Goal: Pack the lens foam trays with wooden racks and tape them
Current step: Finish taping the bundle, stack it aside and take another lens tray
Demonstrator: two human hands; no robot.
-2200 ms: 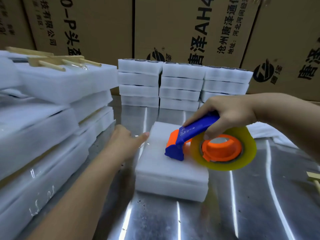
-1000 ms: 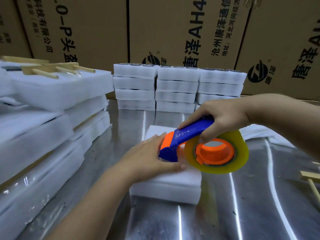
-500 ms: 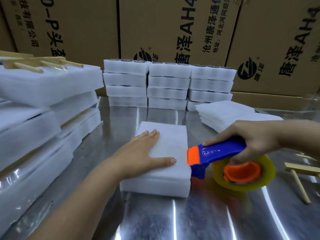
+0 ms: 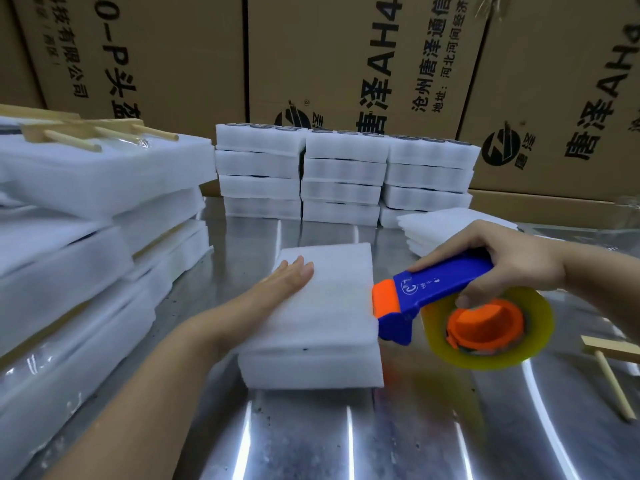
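Dispenser point(image 4: 440, 291) at right edge of foam stack point(image 4: 329, 306)

Three foam-tray stacks point(image 4: 343, 174) are standing beyond the left hand point(image 4: 287, 284); the right hand point(image 4: 512, 261) is holding one tape dispenser point(image 4: 440, 291).

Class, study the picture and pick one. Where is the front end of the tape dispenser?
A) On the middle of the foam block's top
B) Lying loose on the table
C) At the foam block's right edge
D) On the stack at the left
C: the right hand grips the tape dispenser, whose orange front meets the right edge of the foam block, while the left hand lies flat on the block.
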